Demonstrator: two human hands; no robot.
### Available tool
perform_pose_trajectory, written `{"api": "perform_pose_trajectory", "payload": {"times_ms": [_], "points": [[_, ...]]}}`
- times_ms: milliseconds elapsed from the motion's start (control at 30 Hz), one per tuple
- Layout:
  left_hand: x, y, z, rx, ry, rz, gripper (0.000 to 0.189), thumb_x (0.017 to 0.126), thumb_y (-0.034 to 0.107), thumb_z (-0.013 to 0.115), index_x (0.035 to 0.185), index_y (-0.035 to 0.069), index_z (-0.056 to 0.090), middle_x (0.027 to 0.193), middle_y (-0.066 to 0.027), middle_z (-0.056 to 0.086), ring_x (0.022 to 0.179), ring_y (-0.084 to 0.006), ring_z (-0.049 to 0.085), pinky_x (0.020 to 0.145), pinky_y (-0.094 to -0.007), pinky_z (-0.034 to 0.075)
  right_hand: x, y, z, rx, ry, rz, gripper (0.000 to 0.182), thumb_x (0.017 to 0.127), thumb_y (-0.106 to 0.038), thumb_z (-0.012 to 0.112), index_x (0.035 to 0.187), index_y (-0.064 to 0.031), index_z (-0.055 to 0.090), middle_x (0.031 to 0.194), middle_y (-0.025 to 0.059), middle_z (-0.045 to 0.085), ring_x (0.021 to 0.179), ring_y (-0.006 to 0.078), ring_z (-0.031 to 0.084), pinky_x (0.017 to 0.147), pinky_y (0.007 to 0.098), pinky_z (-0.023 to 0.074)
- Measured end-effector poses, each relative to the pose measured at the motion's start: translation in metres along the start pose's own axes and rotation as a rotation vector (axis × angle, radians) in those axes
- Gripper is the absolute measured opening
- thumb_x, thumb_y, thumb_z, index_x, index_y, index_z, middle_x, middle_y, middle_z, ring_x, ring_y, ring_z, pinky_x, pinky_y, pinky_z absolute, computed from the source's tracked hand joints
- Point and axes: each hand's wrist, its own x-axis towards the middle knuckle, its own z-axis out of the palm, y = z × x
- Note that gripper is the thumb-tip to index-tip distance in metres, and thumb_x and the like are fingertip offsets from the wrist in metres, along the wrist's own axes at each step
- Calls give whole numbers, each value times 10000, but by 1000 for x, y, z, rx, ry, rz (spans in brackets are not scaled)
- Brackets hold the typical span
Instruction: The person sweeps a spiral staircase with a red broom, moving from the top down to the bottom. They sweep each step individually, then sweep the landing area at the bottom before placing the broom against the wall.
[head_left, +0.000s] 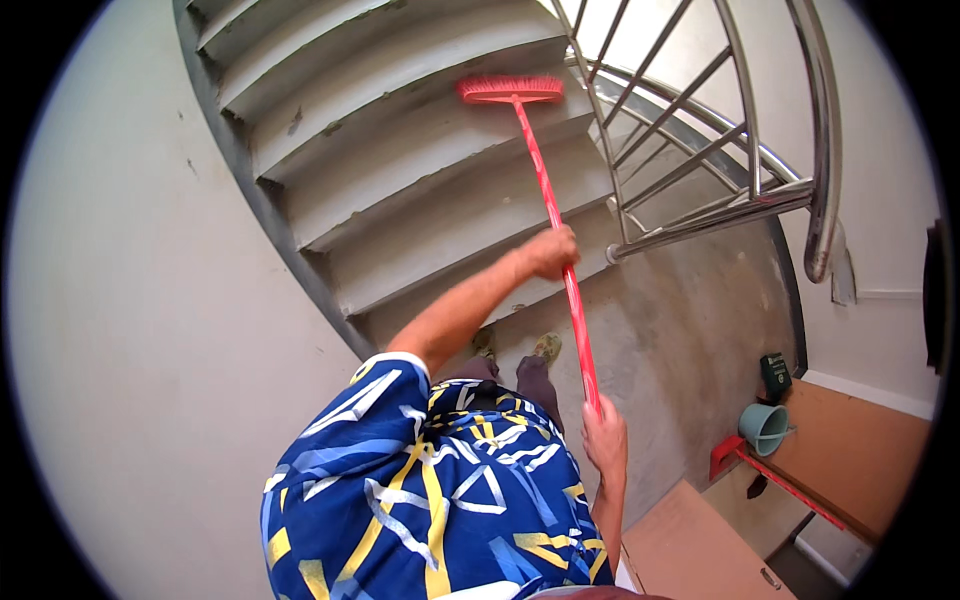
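Note:
A red push-style broom (574, 315) with a long patterned handle slants across the view. Its wide bristled head (511, 90) is over a grey concrete step (442, 142) near the railing side, slightly blurred. My left hand (553, 253) is closed around the middle of the handle, the arm reaching across in front of me. Lower down, my right hand (604, 435) grips the handle's end at my right side. Both of my feet stand on the floor at the foot of the staircase (405, 240), whose step edges look chipped.
A stainless steel railing (697, 217) borders the stairs at right, and a white wall (150, 337) at left. On the right are a teal bucket (763, 429), a dark green box (775, 376), a red dustpan (724, 456) with a long handle, and brown wooden boards (855, 442).

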Motion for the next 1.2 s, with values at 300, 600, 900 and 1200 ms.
{"api": "perform_pose_trajectory", "payload": {"times_ms": [300, 600, 900, 1200], "points": [[-135, 132, -24, -199, 208, -342, 209, 583, 169, 739, 547, 101, 544, 610, -100, 571, 678, -303, 570, 697, -402, 406, -59, -52, -77, -284, -341, 196, 393, 865, -265, 676, 1184, -37, 662, 653, 97, 606, 563, 159, 577, 558, 328, 459], [-103, 88, -45, -124, 162, -275, 184, 542, 170, 745, 555, 105, 574, 612, -94, 568, 688, -304, 571, 679, -416, 411, -62, -85, -60, -177, -194, 232, 393, 845, -234, 701, 1169, -14, 671, 633, 12, 549, 551, 88, 500, 512, 280, 402], [-85, 197, -6, -203, -64, -126, 136, 571, 224, 698, 594, 112, 624, 608, -76, 621, 683, -262, 655, 694, -379, 446, -148, -15, -119, 137, -169, 504, 320, 879, -147, 654, 1149, 26, 671, 624, -49, 505, 470, 31, 432, 426, 203, 302], [-150, 16, -41, -32, -25, -226, 139, 601, 216, 730, 571, 118, 636, 614, -91, 610, 685, -300, 619, 700, -422, 433, -26, -72, 6, 112, -311, 241, 321, 880, -198, 668, 1144, -15, 682, 625, 28, 535, 517, 75, 495, 480, 255, 381]]}}
